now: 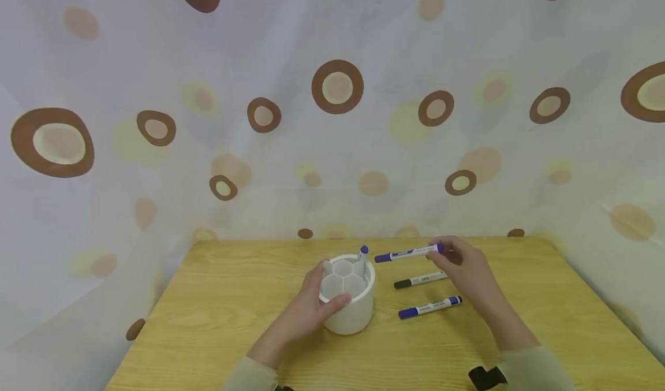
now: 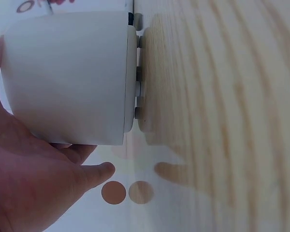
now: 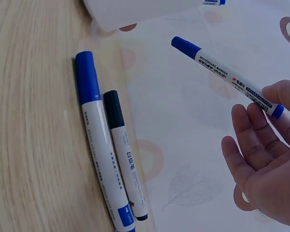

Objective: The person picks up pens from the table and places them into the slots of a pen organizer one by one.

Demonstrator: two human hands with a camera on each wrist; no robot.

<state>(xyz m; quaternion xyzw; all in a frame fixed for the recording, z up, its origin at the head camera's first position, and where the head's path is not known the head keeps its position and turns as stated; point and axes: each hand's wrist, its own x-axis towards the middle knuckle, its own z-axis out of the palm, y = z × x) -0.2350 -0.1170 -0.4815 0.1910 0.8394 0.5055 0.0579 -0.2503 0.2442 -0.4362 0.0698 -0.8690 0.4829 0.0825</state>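
Observation:
A round white pen holder (image 1: 347,316) with several compartments stands on the table. My left hand (image 1: 306,305) grips its left side, thumb over the near rim and fingers along the far left; in the left wrist view the same hand (image 2: 34,169) lies against its wall. One blue-capped marker (image 1: 363,253) stands in a compartment at the back right. Between thumb and fingers, my right hand (image 1: 467,267) pinches the end of a blue whiteboard marker (image 3: 234,77), held in the air right of the holder, its cap pointing left toward it.
Below the right hand a black-capped marker (image 1: 421,280) lies on the wooden table (image 1: 208,321). Nearer the front lies another blue-capped marker (image 1: 430,308). A spotted cloth (image 1: 374,148) hangs behind the table and at its sides.

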